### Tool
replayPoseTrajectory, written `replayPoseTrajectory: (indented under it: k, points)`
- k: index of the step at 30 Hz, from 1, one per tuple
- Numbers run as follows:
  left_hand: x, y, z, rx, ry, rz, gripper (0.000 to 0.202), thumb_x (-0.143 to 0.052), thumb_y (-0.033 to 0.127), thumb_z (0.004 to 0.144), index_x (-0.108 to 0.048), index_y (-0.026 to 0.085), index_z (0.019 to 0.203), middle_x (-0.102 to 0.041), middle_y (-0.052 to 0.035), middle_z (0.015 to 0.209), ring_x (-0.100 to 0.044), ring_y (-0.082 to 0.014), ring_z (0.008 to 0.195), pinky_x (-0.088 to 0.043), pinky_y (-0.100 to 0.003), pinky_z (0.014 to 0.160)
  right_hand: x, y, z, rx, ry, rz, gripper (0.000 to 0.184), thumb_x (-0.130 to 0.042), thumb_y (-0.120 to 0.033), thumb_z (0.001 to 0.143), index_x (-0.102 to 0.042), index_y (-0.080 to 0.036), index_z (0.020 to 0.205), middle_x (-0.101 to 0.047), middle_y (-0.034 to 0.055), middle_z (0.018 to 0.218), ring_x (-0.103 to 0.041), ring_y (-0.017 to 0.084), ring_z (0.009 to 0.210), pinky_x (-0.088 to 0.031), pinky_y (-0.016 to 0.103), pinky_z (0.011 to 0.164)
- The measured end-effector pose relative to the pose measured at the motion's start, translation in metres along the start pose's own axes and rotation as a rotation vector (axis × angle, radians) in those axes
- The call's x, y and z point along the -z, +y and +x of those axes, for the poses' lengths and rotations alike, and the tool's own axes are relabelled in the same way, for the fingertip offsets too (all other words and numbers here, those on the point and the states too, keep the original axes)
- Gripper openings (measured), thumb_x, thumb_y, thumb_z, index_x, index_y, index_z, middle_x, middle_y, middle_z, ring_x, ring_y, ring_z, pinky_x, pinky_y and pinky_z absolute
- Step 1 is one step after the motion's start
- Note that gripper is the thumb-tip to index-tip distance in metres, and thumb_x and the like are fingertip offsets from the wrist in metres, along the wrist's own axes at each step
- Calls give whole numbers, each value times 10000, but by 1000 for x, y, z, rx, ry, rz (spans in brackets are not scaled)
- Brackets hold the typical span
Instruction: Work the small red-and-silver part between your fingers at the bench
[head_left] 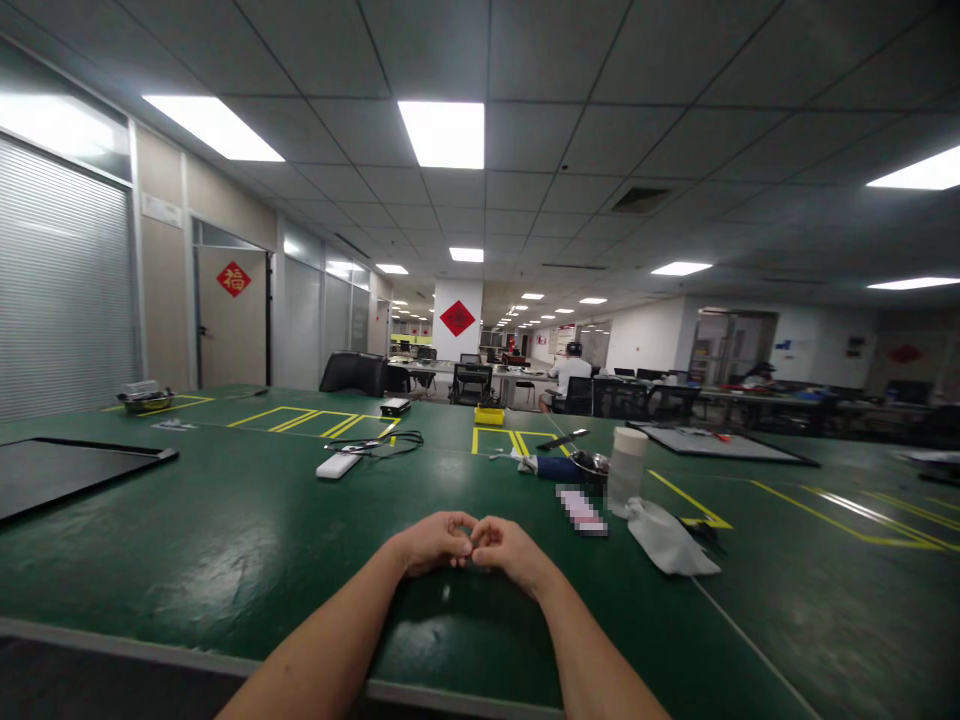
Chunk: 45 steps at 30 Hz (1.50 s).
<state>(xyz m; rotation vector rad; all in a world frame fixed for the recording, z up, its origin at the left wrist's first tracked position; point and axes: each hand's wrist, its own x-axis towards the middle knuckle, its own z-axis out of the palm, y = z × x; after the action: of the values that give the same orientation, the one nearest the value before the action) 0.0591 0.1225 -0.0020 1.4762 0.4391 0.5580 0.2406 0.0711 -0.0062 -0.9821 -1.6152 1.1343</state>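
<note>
My left hand (439,540) and my right hand (506,550) meet just above the green table (262,560), in front of me. The fingers of both are curled inward, thumbs and fingertips close together or touching. Whatever sits between the fingertips, if anything, is too small or hidden to make out. Ahead and to the left lies a white power strip (339,464) with a black cable (386,440). To the right of my hands are a blurred-out pink and white rectangle (581,510), a translucent plastic jar (627,475) and a white cloth-like bag (667,538).
A metal bowl (591,464) and a dark blue roll-shaped thing (556,468) lie near the jar. A small yellow box (490,416) stands farther back. A black panel (75,475) lies left, a framed board (720,443) right. Beyond the table, a person (568,375) sits.
</note>
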Motion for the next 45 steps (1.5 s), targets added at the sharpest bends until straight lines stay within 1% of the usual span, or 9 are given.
replayPoseTrajectory:
  k: [3, 5, 9, 14, 18, 23, 26, 31, 45]
  points:
    - [0, 0, 0, 21, -2, 27, 510, -777, 237, 577, -588, 108, 1033, -628, -16, 678, -553, -90, 537, -378, -184, 501, -2, -9, -3, -42, -121, -38, 270, -705, -239, 613, -671, -158, 868, -637, -14, 667, -516, 101, 551, -376, 205, 535]
    - [0, 0, 1, 30, -8, 43, 520, -777, 238, 575, -584, 113, 1041, -635, -21, 698, -555, -91, 539, -376, -184, 498, -3, -18, -7, -47, -211, -48, 258, -663, -254, 661, -695, -166, 901, -687, 23, 817, -576, 133, 671, -400, 217, 593]
    - [-1, 3, 0, 37, -14, 39, 618, -775, 219, 581, -552, 122, 1148, -642, -26, 739, -522, -74, 524, -351, -179, 489, -5, -29, -12, -3, -255, -75, 242, -615, -242, 697, -717, -175, 905, -698, 30, 904, -593, 152, 752, -405, 217, 620]
    - [-6, 6, -2, -17, -14, 5, 602, -755, 216, 606, -563, 122, 1168, -644, -39, 798, -497, -63, 537, -330, -180, 494, -3, -16, -7, -3, -154, -127, 249, -635, -233, 672, -691, -171, 907, -682, 14, 801, -575, 132, 659, -406, 218, 581]
    - [-8, 4, -1, -32, 6, -1, 514, -751, 240, 613, -600, 112, 1087, -634, -30, 739, -510, -72, 543, -349, -183, 515, -1, -2, 0, -32, -14, -87, 308, -687, -204, 608, -596, -170, 900, -594, -49, 612, -499, 90, 493, -388, 202, 502]
    - [-7, -1, 1, -41, 106, -20, 303, -726, 216, 615, -612, 103, 871, -592, 3, 623, -521, -80, 525, -386, -200, 542, 0, 3, 3, -10, 117, -168, 184, -677, -220, 632, -521, -172, 716, -543, -60, 537, -477, 79, 434, -339, 185, 439]
    - [-9, -2, 1, -60, 160, 4, 225, -712, 187, 598, -595, 111, 775, -586, 9, 602, -543, -95, 545, -395, -209, 552, 2, 2, 3, 0, 140, -259, 147, -668, -248, 652, -552, -159, 660, -549, -46, 505, -500, 90, 430, -339, 196, 443]
    - [-11, -4, 3, -90, 226, 40, 217, -684, 154, 575, -584, 124, 765, -604, 12, 623, -570, -114, 573, -414, -228, 570, 3, 2, 4, 4, 148, -226, 140, -654, -279, 666, -618, -146, 694, -630, -6, 571, -554, 117, 485, -394, 217, 493]
    - [-10, -4, 3, -107, 229, 126, 187, -672, 159, 605, -549, 130, 742, -629, -4, 594, -577, -123, 545, -442, -244, 568, 1, 1, 3, -33, 164, -189, 122, -663, -246, 642, -610, -139, 669, -619, -5, 549, -547, 107, 463, -391, 207, 478]
